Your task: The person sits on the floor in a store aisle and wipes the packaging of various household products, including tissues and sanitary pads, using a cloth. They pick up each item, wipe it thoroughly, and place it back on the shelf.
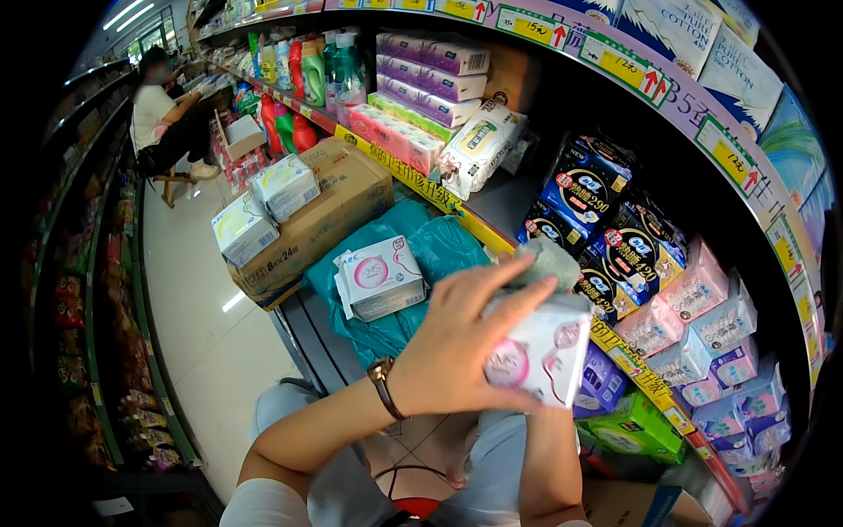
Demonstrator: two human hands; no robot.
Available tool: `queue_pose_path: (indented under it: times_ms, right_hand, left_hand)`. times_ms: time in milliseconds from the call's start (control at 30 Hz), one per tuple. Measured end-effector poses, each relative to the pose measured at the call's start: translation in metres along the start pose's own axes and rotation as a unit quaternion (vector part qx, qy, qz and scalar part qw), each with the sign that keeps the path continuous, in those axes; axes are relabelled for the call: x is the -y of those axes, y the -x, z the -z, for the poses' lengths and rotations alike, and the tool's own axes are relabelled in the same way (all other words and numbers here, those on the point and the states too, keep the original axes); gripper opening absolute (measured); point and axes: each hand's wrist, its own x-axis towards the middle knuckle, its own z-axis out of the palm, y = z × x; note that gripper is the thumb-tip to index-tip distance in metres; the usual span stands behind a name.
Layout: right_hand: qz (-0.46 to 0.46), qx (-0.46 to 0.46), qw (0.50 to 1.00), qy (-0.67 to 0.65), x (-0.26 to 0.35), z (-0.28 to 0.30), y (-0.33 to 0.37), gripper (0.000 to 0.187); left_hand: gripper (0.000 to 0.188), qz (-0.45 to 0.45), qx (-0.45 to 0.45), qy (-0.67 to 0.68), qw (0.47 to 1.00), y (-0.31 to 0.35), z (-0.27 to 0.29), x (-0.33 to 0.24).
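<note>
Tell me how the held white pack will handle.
The held white pack will probably keep its boxy shape, as its edges look fairly straight. Its smooth-looking wrap could prove slightly slippery. Flat faces suggest it is unlikely to roll.

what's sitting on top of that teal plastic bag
A white pack with a pink circle sits on the teal plastic bag. Whatever lies under or inside the bag is covered and can't be seen.
</note>
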Motion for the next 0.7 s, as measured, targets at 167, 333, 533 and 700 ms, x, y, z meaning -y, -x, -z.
queue_pose_path:
  times_ms: [167, 333, 533, 700]
  right_hand:
    - [-0.018, 0.001, 0.998, 0.067, -0.026, -0.022, 0.01, 0.058]
    - [0.0, -0.096, 0.99, 0.107, -0.035, -0.033, 0.021, 0.055]
    - [0.015, -0.064, 0.995, 0.069, -0.021, -0.017, 0.012, 0.054]
    - [-0.018, -0.123, 0.988, 0.095, -0.011, -0.004, 0.014, 0.052]
  left_hand:
    - [0.078, -0.071, 0.05, 0.024, 0.996, 0.004, 0.001, 0.0]
    - [0.06, -0.181, -0.121, -0.229, 0.949, -0.005, 0.002, 0.022]
    - [0.065, -0.074, -0.005, -0.033, 0.997, -0.005, 0.005, 0.019]
    - [0.08, 0.061, 0.061, -0.048, 0.995, -0.011, 0.018, 0.016]
